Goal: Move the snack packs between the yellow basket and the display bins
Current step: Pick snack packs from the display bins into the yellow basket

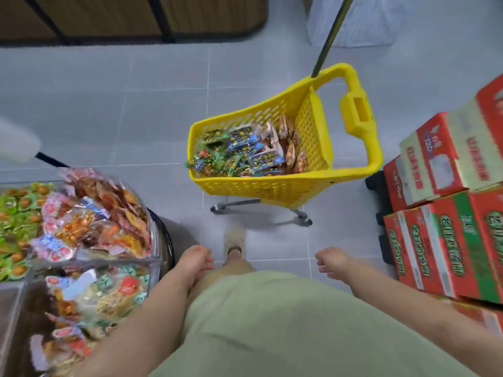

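Yellow basket (261,187) of snack packs (245,155)

Straight ahead on the floor (136,104), a wheeled basket (261,186), handle (359,115) at its right end, snack packs (245,153) heaped inside. Behind the basket, a pole (330,36) slanting up out of view. Close on the left, display bins (114,262) side by side and one before another, further packs (89,213) piled in each. On the right, cartons (441,240) stacked on one another. Far back, shelving (136,17). Nearest, left hand (197,261) beside the bins, right hand (330,261) toward the cartons, a foot (234,240) between.
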A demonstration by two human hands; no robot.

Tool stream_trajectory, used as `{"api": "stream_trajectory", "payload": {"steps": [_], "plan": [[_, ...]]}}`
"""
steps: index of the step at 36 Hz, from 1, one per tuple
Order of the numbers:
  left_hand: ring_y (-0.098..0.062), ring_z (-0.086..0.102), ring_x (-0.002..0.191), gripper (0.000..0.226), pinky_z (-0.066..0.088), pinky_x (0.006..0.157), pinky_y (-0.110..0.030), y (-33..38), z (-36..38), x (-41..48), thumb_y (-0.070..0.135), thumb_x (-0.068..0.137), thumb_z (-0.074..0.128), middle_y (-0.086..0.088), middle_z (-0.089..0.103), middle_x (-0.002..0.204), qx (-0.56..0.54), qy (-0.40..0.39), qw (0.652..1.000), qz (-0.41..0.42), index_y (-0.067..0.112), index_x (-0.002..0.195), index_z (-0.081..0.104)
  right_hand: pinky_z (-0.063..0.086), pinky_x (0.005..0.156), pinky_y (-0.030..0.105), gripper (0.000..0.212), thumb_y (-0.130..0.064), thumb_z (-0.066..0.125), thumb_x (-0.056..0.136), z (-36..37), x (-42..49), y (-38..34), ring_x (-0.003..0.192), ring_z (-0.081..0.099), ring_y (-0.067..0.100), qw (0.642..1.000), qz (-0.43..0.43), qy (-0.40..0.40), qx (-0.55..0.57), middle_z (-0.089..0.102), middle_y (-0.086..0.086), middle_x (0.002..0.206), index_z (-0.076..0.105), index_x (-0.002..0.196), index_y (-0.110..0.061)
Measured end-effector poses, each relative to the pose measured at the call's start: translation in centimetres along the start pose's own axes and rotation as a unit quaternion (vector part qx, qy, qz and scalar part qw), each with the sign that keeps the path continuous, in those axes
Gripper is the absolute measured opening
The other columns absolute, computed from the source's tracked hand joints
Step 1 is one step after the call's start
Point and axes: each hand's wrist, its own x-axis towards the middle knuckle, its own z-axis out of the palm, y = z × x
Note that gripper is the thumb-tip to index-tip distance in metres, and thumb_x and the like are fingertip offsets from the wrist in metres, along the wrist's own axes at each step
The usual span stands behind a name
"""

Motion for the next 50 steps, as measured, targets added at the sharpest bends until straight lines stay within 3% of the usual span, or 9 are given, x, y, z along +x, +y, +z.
{"api": "stream_trajectory", "payload": {"steps": [9,16,21,24,29,33,37,44,50], "plan": [[-0.019,0.053,0.063,0.007,0.041,0.056,-0.025,13.1,-6.4,6.2,0.015,0.096,0.047,-0.008,0.056,0.081,0.092,-0.007,0.994,0.052,0.012,0.091,0.051,0.032,0.055,0.022,0.025,-0.009,0.044,0.096,1.4,0.6,-9.7,0.073,0.051,0.020,1.000,-0.015,0.018,-0.001,0.048,0.002,0.076,0.043,0.072,-0.018],[-0.018,0.057,0.069,0.009,0.044,0.064,-0.028,21.4,-8.4,10.0,0.019,0.097,0.048,-0.007,0.057,0.085,0.127,-0.025,0.989,0.073,0.012,0.093,0.052,0.035,0.055,0.024,0.015,-0.013,0.046,0.095,2.0,2.1,-18.0,0.064,0.050,0.015,0.988,-0.123,0.054,0.075,0.054,0.006,0.076,0.056,0.085,-0.013],[-0.017,0.057,0.070,0.008,0.044,0.065,-0.028,22.8,-6.9,11.0,0.019,0.098,0.046,-0.006,0.056,0.084,0.119,-0.040,0.991,0.045,0.012,0.096,0.051,0.049,0.078,0.027,0.028,-0.003,0.058,0.086,0.5,4.6,-22.6,0.088,0.057,0.021,0.975,-0.189,0.109,0.031,0.060,0.003,0.089,0.061,0.113,-0.007],[-0.017,0.057,0.071,0.013,0.045,0.066,-0.028,22.1,-5.8,11.3,0.022,0.100,0.041,-0.005,0.057,0.085,0.118,-0.054,0.992,0.014,0.013,0.104,0.049,0.047,0.095,0.036,0.049,0.003,0.060,0.080,-0.2,6.3,-24.5,0.108,0.058,0.028,0.968,-0.203,0.117,-0.092,0.060,0.012,0.119,0.055,0.127,-0.008],[-0.018,0.053,0.063,0.011,0.040,0.057,-0.027,20.7,-4.3,11.3,0.017,0.098,0.047,-0.008,0.055,0.080,0.072,-0.036,0.995,-0.053,0.009,0.104,0.051,0.044,0.100,0.037,0.067,0.001,0.055,0.082,-0.6,8.5,-26.9,0.122,0.048,0.031,0.929,-0.205,0.106,-0.288,0.038,0.013,0.141,0.040,0.142,-0.024],[-0.017,0.048,0.059,0.008,0.037,0.055,-0.025,20.3,-3.9,11.4,0.017,0.097,0.047,-0.007,0.054,0.077,0.047,-0.022,0.994,-0.091,0.011,0.100,0.051,0.047,0.095,0.039,0.065,0.002,0.053,0.083,-0.4,9.3,-27.5,0.115,0.050,0.031,0.898,-0.217,0.100,-0.369,0.040,0.012,0.131,0.040,0.141,-0.024],[-0.018,0.053,0.067,0.013,0.042,0.062,-0.026,20.6,-3.5,12.2,0.023,0.097,0.049,-0.007,0.057,0.083,0.053,-0.010,0.995,-0.083,0.012,0.104,0.052,0.043,0.097,0.040,0.063,-0.008,0.058,0.083,-0.7,10.5,-27.5,0.122,0.036,0.028,0.832,-0.242,0.129,-0.483,0.038,0.009,0.130,0.038,0.141,-0.025],[-0.017,0.057,0.070,0.010,0.046,0.064,-0.027,22.5,-1.5,13.1,0.024,0.098,0.048,-0.007,0.060,0.084,0.023,-0.003,0.997,-0.067,0.018,0.091,0.052,0.032,0.102,0.044,0.061,-0.017,0.055,0.091,-1.6,13.2,-27.6,0.129,0.031,0.028,0.786,-0.293,0.133,-0.529,0.038,0.000,0.142,0.032,0.143,-0.036],[-0.017,0.057,0.070,0.008,0.046,0.071,-0.029,24.3,0.5,13.0,0.021,0.098,0.048,-0.005,0.060,0.084,0.023,-0.013,0.999,-0.043,0.016,0.098,0.054,0.034,0.094,0.038,0.036,-0.029,0.050,0.095,-2.6,14.3,-27.8,0.121,0.041,0.024,0.727,-0.382,0.151,-0.549,0.053,-0.005,0.132,0.053,0.130,-0.036]]}}
